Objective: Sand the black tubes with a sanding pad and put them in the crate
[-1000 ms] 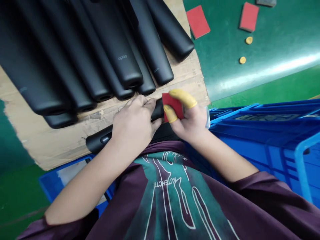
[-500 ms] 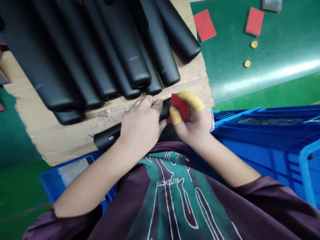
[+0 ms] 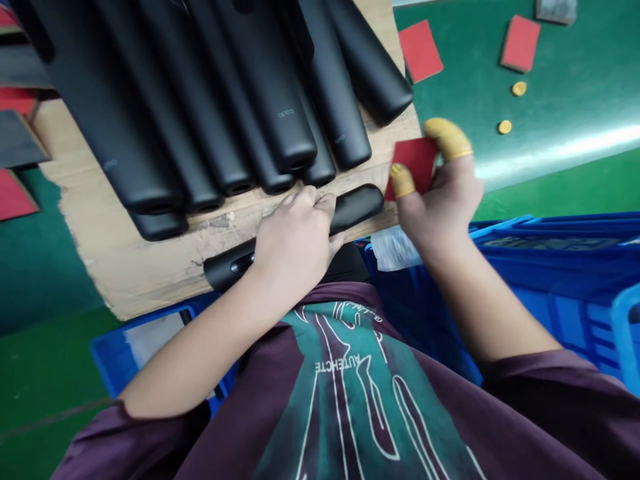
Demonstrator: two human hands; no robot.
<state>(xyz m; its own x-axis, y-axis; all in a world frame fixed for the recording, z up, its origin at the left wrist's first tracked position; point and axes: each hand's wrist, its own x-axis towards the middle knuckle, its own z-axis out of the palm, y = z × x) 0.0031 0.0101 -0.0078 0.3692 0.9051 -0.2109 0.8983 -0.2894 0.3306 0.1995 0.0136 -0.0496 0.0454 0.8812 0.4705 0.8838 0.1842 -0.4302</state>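
Note:
My left hand (image 3: 297, 233) is closed around the middle of a black plastic handle-like part (image 3: 357, 207), which lies slantwise along the cardboard's near edge. An oval button or slot shows near its left end. My right hand (image 3: 443, 190), with yellow finger cots on thumb and forefinger, pinches a red sanding pad (image 3: 414, 165). The pad is held off the black part, just past its rounded right end. Behind my left hand lie several long black casings (image 3: 270, 87) in a row, some stacked on others, with small pale lettering near their ends.
Cardboard (image 3: 145, 273) covers part of the green bench (image 3: 465, 73). Red pads (image 3: 520, 43) and two yellow finger cots (image 3: 519, 89) lie to the right; more pads (image 3: 15, 193) are at the left. Blue crates (image 3: 550, 280) stand at the right, another blue bin (image 3: 107, 360) at lower left.
My right hand has lifted the red pad away from the black part, up and to the right, uncovering its rounded end. My left hand keeps its hold.

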